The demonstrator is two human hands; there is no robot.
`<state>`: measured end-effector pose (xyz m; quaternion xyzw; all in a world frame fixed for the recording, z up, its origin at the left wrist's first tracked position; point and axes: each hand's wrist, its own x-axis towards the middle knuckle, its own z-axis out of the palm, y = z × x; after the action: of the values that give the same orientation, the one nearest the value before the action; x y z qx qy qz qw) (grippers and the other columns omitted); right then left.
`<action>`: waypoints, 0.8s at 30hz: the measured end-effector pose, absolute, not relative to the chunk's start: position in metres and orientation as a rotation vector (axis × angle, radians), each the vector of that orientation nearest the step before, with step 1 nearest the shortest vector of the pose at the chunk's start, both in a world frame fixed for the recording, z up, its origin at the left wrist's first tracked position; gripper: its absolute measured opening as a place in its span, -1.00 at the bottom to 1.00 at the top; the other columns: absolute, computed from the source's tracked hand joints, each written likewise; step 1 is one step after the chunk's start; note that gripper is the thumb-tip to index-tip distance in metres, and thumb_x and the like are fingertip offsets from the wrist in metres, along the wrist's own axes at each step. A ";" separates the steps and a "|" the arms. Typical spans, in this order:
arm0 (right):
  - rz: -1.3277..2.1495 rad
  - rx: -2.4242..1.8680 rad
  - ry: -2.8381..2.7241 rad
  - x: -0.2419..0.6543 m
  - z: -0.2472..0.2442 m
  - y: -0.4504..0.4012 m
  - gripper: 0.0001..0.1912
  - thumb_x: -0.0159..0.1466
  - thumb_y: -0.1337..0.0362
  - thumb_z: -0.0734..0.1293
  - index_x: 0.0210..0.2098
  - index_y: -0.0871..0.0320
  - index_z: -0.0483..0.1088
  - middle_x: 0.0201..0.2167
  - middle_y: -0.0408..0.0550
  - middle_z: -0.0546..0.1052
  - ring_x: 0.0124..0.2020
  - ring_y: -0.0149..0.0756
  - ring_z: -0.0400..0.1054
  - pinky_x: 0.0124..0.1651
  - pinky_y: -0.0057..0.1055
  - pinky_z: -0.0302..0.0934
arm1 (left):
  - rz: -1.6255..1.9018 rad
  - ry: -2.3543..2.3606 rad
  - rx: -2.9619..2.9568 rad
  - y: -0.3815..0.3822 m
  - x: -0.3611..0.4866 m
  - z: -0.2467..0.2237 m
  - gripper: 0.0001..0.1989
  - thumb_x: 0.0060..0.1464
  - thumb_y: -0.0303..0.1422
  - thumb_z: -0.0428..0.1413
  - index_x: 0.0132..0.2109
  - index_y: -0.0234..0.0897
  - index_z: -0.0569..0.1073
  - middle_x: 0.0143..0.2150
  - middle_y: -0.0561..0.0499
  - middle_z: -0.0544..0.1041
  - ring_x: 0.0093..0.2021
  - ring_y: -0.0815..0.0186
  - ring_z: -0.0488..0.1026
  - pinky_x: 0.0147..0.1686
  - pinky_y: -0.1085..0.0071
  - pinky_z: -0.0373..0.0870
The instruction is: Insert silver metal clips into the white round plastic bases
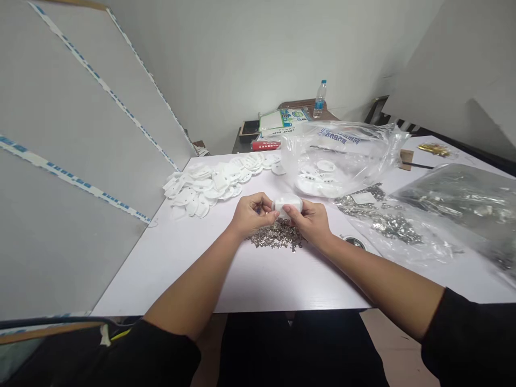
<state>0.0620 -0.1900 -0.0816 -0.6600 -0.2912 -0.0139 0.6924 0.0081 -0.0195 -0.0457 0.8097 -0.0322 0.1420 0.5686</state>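
A white plastic piece (287,203) is held between my hands, above a pile of small metal parts (276,236) on the white table (258,279). My right hand (312,219) grips the piece, its thumb lying across the front. On the other side, my left hand (255,213) has its thumb and fingers pressed together at the left edge of the piece; small dark bits show between those fingers, too small to make out. Behind and to the left lies a heap of white plastic pieces (209,185).
A clear bag (342,156) holding white pieces stands behind my right hand. Bags of metal parts (395,228) and a grey bag (463,199) lie at the right. A round metal object (355,243) is near my right forearm. A bottle (320,100) stands at the back; a partition (72,161) rises left.
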 end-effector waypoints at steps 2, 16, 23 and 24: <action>-0.092 -1.488 -0.669 0.060 -0.082 -0.190 -0.50 0.23 -0.11 0.34 -0.60 0.15 0.30 -0.69 -0.13 0.37 -0.64 -0.42 0.21 -0.56 -0.40 0.04 | 0.394 -0.094 1.975 -0.020 0.007 -0.045 -0.81 -0.14 -0.35 0.29 -0.37 -0.35 0.48 -0.51 0.08 0.43 -0.63 0.59 0.09 -0.61 0.56 0.06; -0.127 -1.580 -0.697 0.080 -0.085 -0.194 -0.67 0.20 0.07 0.38 -0.15 0.14 0.39 -0.50 -0.16 0.44 -0.53 -0.38 0.30 -0.45 -0.38 0.24 | 0.382 -0.216 2.479 0.014 0.012 -0.025 -0.82 0.18 -0.39 0.12 -0.09 -0.18 0.56 -0.10 -0.06 0.42 -0.20 0.32 0.35 -0.21 0.35 0.29; -0.100 -1.585 -0.694 0.083 -0.089 -0.193 -0.59 0.15 0.21 0.38 -0.03 0.09 0.29 -0.15 -0.01 0.48 -0.35 -0.30 0.37 -0.39 -0.33 0.34 | -0.266 -0.279 2.588 0.027 0.006 -0.023 -0.83 0.17 -0.36 0.09 -0.14 -0.20 0.56 -0.14 -0.05 0.48 -0.18 0.30 0.42 -0.17 0.37 0.31; -0.096 -1.586 -0.692 0.084 -0.089 -0.193 -0.59 0.15 0.21 0.38 -0.03 0.08 0.29 -0.18 -0.02 0.48 -0.35 -0.30 0.37 -0.39 -0.33 0.35 | -0.306 -0.274 2.570 0.028 0.006 -0.024 -0.83 0.15 -0.35 0.10 -0.14 -0.20 0.56 -0.14 -0.05 0.49 -0.19 0.30 0.43 -0.19 0.38 0.31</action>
<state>0.0835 -0.1929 -0.0893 -0.6973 -0.3045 -0.0424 0.6475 0.0057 0.0285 -0.0237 0.9518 -0.1017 -0.1134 0.2663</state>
